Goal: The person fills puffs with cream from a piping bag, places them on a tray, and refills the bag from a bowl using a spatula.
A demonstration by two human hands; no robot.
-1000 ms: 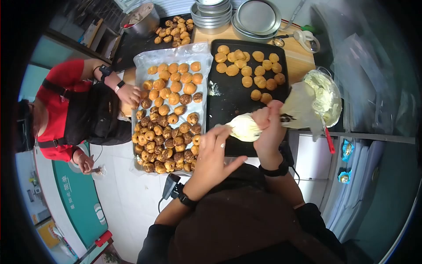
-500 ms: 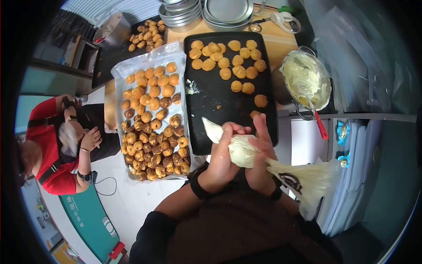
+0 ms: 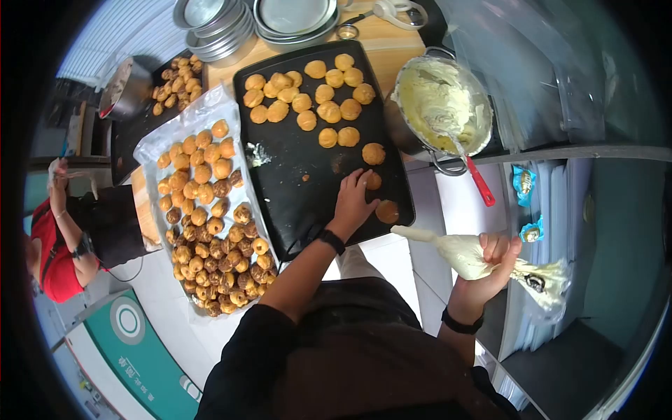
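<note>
My right hand (image 3: 490,266) is closed around the middle of a piping bag (image 3: 462,255) filled with pale cream. The bag's narrow tip points left, toward the tray's near right corner, and its twisted tail hangs out beyond my fingers. Over the black baking tray (image 3: 322,164), my left hand (image 3: 354,203) reaches out with fingers and thumb apart. Its fingertips are right at the edge of a small cream puff (image 3: 374,181), which they partly cover. Another puff (image 3: 387,211) lies just right of the thumb, and one more (image 3: 373,153) sits beyond the fingertips.
Left of the black tray, a paper-lined tray (image 3: 159,145) carries many puffs, the nearer ones darker. A pot of cream (image 3: 483,122) with a red-handled spatula (image 3: 481,183) stands at right. Round metal pans (image 3: 294,15) are stacked behind. Another person (image 3: 66,241) stands at far left.
My left hand has left the piping bag and moved to a puff on the black tray. The right hand has carried the bag rightward, off the tray. The view has shifted.
</note>
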